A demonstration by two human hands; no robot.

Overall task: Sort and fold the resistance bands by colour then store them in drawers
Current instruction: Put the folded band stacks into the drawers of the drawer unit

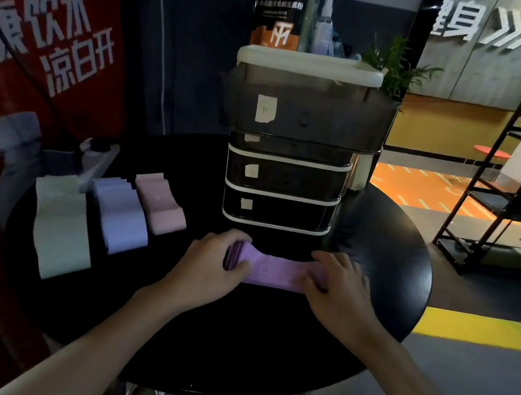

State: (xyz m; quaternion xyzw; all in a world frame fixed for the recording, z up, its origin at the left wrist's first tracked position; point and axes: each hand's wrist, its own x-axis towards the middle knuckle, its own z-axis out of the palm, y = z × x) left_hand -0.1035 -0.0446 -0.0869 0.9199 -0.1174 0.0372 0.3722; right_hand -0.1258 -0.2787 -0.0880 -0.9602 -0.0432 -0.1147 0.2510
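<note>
Folding: left hand (pixel 217 259) and right hand (pixel 337 284) grip the purple band (pixel 274 271) ends, centre frame. Next, probably halve it, then into the open drawer (pixel 305 114).

Both forearms reach forward, left hand (pixel 213 258) and right hand (pixel 340 281) apart, palms down, fingers curled in a grip.

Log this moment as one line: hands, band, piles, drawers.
left hand: grips purple band end | right hand: holds other end | green pile, lilac pile, pink pile: folded, left | top drawer: pulled out
</note>
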